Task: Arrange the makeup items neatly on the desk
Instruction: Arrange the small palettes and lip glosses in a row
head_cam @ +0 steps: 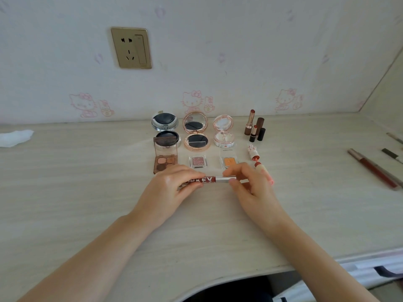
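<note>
A dark red lip gloss tube [210, 180] with white letters and a silver cap lies crosswise just above the desk. My left hand [172, 186] grips its red end and my right hand [246, 184] pinches its silver cap. Behind it stand three open compacts: black [165, 125], rose gold [196, 132] and clear pink [224, 131]. In front of those lie a brown eyeshadow palette [165, 159], a pink single shadow [197, 161] and an orange single shadow [229, 161]. Open lipsticks [254, 127] stand at the right, with a pink lipstick [262, 170] lying beside my right hand.
Several long pencils and a red gloss tube [375, 168] lie at the desk's right side. A white tissue [15, 137] sits at the far left. A wall socket [131, 47] is on the wall behind. The desk's curved front edge [239, 273] runs below my arms.
</note>
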The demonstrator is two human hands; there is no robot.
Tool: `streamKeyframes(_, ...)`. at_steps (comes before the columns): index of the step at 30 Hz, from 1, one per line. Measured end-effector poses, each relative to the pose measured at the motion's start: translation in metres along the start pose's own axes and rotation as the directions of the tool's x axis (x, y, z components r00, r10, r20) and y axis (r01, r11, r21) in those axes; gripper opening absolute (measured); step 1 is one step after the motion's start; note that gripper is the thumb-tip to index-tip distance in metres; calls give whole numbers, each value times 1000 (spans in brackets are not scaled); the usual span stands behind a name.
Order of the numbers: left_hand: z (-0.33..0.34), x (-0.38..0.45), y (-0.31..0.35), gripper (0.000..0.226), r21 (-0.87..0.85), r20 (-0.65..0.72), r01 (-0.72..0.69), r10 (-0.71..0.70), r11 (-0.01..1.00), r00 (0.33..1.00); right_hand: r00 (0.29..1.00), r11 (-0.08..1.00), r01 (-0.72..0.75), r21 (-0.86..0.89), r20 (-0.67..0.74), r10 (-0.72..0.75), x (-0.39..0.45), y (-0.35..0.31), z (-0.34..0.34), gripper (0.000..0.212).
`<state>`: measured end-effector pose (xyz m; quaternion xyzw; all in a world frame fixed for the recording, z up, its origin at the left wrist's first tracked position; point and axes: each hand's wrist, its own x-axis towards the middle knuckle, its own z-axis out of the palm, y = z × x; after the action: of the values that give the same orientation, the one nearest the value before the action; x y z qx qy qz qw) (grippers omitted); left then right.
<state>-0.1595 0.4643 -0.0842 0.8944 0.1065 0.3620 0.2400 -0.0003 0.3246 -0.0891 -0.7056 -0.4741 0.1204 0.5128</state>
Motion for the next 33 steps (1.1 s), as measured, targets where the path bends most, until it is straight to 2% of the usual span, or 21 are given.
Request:
streamKeyframes(3, 0, -1, -1, 22, 7, -6, 1, -1, 1000, 1000, 1000, 999, 3, 36, -27, -2, 0, 0, 0, 26)
streamKeyframes(6, 0, -1, -1, 20, 20, -7, -2, 2, 1000, 1000, 999, 994, -28, 103, -19, 30, 0, -3, 0, 8)
streamKeyframes(9, -1, 0, -1, 19, 28, -3, -2, 2, 1000, 1000, 1000, 1000, -27, 7, -9, 27, 1, -1, 0, 22)
streamKeyframes(11, 0, 0, 0, 18, 33, 5, -3, 3, 999, 1000, 1000, 1000, -16, 11, -18, 16, 2, 0, 0, 17)
streamKeyframes(15, 1, 0, -1, 17, 34, 13, -11, 10, 999, 1000, 999, 1000, 11, 18, -31, -11, 2, 2, -1, 30)
streamKeyframes(19, 0, 0, -2, 17, 21, 4, -13, 13, 1000, 1000, 1000, 996, -11, 85, -9, 12, 1, -1, -1, 4)
streamKeyframes(21, 0, 0, -2, 17, 22, -2, -17, 17, 1000, 1000, 999, 998, -32, 54, 17, 31, 1, -1, 0, 14)
streamKeyframes(24, 0, 0, -1, 18, 22, 0, -14, 14, 1000, 1000, 1000, 1000, -5, -1, -15, 5, 3, 0, 1, 21)
streamKeyframes(28, 0, 0, -2, 18, 21, 5, -1, 1, 1000, 1000, 1000, 1000, 2, 30, -22, -1, 2, 1, -1, 36)
streamKeyframes(30, -1, 0, -2, 18, 21, 0, 1, -1, 1000, 1000, 1000, 998, -3, 70, -29, 5, 3, 0, 0, 29)
streamKeyframes(33, -2, 0, -1, 18, 15, -17, 4, -4, 1000, 1000, 991, 986, -108, 128, -60, 116, 5, 0, 1, 13)
